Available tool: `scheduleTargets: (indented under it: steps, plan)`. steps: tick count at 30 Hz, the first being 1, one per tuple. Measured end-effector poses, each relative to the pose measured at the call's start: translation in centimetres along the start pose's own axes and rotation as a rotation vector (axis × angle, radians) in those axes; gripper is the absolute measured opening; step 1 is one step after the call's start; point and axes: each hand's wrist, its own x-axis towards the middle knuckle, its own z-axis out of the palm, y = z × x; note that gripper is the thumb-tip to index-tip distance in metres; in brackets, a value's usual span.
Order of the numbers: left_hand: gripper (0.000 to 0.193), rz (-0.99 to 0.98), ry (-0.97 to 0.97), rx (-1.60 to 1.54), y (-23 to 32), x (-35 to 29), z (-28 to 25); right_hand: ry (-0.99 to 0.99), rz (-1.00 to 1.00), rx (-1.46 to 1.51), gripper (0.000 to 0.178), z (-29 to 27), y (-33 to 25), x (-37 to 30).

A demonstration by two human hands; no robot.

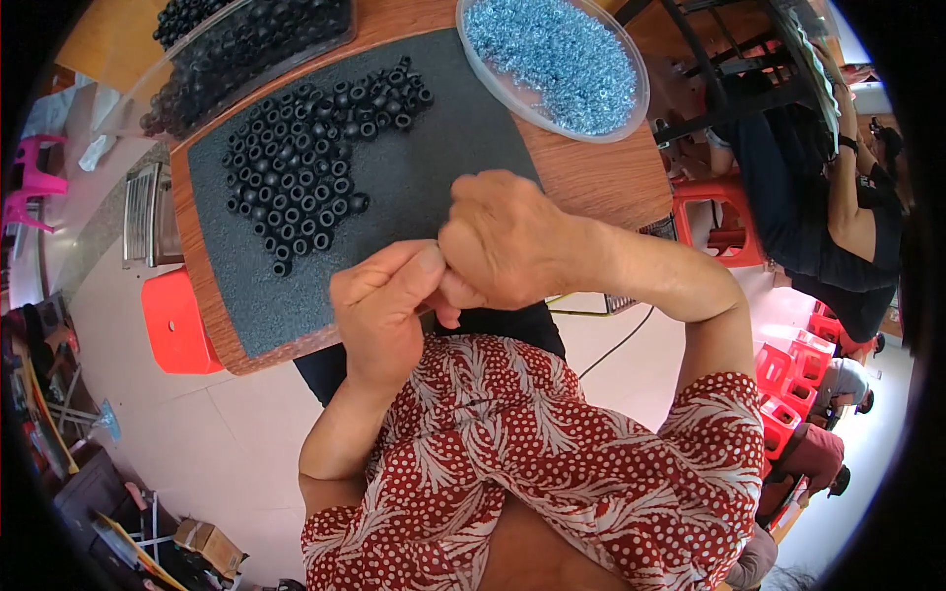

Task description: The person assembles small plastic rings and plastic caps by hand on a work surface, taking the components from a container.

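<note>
My left hand [384, 305] and my right hand [507, 241] meet just over the near edge of a dark grey mat [434, 187]. The fingers of both are closed in a pinch and touch each other. Whatever lies between them is hidden or too small to make out. To the left of my hands, many small black ring-shaped pieces [296, 177] with open holes are spread in one layer on the mat. At the far right corner, a round clear tray [507, 98] holds a heap of tiny shiny blue pieces [567, 64].
A clear plastic box [345, 39] full of black pieces sits at the table's far left. The brown wooden table [596, 192] has a red stool [177, 320] on its left and another red stool [729, 212] on its right. A person [788, 187] works at the right.
</note>
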Motion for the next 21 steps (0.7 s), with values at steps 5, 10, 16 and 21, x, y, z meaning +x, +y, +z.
scheduleTargets:
  steps: [5,10,16,21]
  plan:
    - [0.025,0.029,-0.031,-0.002,0.3,0.1,0.2,0.001,0.004,-0.03,0.027,-0.4,-0.1,0.1]
    - [0.03,-0.031,-0.013,0.135,0.1,0.0,-0.4,0.071,-0.019,-0.077,0.027,0.2,0.9,-0.2]
    - [0.015,0.716,0.175,0.882,0.0,0.6,-1.9,0.154,0.194,-0.443,0.033,-3.8,5.9,1.4]
    - [0.008,0.854,0.224,1.066,1.2,1.3,-2.6,0.209,0.546,-0.546,0.029,-8.2,14.8,4.8]
